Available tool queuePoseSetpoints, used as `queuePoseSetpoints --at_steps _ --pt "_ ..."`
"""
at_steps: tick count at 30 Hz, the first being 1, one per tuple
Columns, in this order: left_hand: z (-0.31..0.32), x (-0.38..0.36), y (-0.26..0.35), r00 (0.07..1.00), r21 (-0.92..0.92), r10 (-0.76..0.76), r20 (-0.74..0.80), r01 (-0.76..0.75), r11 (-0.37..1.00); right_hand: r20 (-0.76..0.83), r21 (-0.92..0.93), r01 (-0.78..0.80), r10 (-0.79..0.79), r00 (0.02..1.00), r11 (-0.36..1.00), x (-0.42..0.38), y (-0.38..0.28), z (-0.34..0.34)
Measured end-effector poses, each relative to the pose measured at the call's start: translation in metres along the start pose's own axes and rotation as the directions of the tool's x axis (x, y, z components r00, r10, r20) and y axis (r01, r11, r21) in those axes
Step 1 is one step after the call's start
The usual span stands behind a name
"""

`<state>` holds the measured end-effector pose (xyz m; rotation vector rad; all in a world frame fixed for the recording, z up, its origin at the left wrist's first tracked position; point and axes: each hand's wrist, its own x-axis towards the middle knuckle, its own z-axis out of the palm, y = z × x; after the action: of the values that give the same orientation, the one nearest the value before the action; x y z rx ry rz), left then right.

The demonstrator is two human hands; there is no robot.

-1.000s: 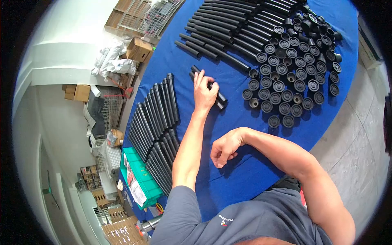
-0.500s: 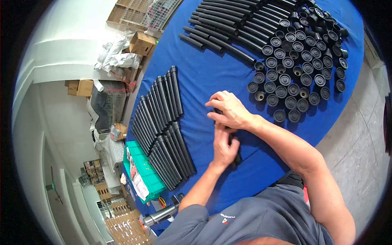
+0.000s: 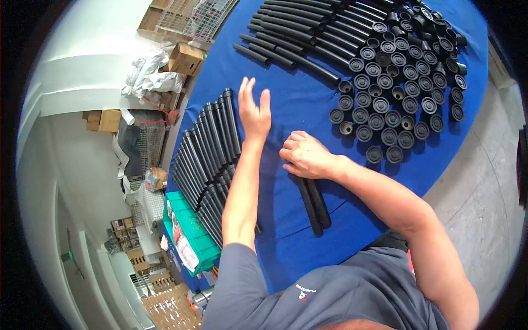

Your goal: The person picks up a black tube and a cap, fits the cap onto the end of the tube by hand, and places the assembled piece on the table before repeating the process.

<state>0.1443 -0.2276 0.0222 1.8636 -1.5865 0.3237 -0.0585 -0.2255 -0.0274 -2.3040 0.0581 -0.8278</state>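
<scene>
My right hand (image 3: 308,155) is closed over the upper ends of two black tubes (image 3: 315,206) lying side by side on the blue cloth; the covered ends are hidden under my fingers. Raised to the left, my left hand (image 3: 254,113) has its fingers stretched and thumb apart, with nothing in it. Close to that hand is a row of capped black tubes (image 3: 212,137), laid in two overlapping groups. My left forearm hides some of them.
Many loose black tubes (image 3: 297,25) lie at the far side of the blue-covered table (image 3: 352,253). Round black end caps (image 3: 379,104) spread over the right part. A green crate (image 3: 206,242) sits at the left edge, with a metal cylinder (image 3: 203,297) near it.
My left hand has left the two tubes and moved up and left, opening out. The right hand stays at their upper ends, and the tubes are now more exposed.
</scene>
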Motion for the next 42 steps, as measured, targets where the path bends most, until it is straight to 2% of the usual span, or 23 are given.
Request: queuePoseSetpoints --at_steps 1,4,7,11,14,18,21,24,30,36,42 --pt "0.020 0.014 -0.014 1.000 -0.004 0.016 0.012 -0.016 1.000 -0.007 -0.004 0.011 -0.011 1.000 1.000 0.000 0.000 0.001" --pt "0.066 0.048 -0.041 0.994 -0.046 -0.095 0.047 0.097 0.994 -0.017 -0.039 0.028 -0.028 0.999 0.999 0.001 0.000 0.000" --pt "0.092 0.077 -0.054 0.988 0.001 -0.121 0.094 0.122 0.993 -0.021 -0.034 0.017 -0.018 1.000 0.999 0.002 0.001 -0.001" --pt "0.112 0.079 -0.069 0.977 0.078 -0.159 0.140 0.149 0.986 -0.033 0.047 -0.015 0.016 0.999 0.999 0.001 -0.003 -0.003" --pt "0.111 0.078 -0.074 0.985 0.053 -0.135 0.109 0.130 0.990 -0.011 0.066 -0.040 0.041 0.999 0.997 0.001 -0.004 -0.006" --pt "0.108 0.076 -0.069 0.984 0.005 -0.180 -0.009 0.180 0.984 0.015 0.068 -0.064 0.064 0.998 0.996 0.004 -0.006 -0.008" --pt "0.111 0.077 -0.069 0.986 0.048 -0.161 0.041 0.159 0.986 0.038 0.071 -0.082 0.080 0.996 0.994 0.004 -0.007 -0.010" --pt "0.113 0.078 -0.073 0.986 0.028 -0.163 0.044 0.162 0.986 -0.019 0.022 -0.043 0.044 0.999 0.999 0.005 -0.006 -0.007" --pt "0.110 0.077 -0.061 0.980 -0.017 -0.197 0.029 0.197 0.980 -0.014 0.027 -0.048 0.048 0.999 0.998 0.005 -0.007 -0.009" --pt "0.109 0.077 -0.060 0.987 0.050 -0.140 0.079 0.137 0.989 -0.003 0.020 -0.056 0.056 0.998 0.998 0.005 -0.008 -0.010" --pt "0.112 0.077 -0.070 0.990 -0.005 -0.140 0.036 0.140 0.990 0.032 0.043 -0.074 0.073 0.997 0.996 0.005 -0.008 -0.010"
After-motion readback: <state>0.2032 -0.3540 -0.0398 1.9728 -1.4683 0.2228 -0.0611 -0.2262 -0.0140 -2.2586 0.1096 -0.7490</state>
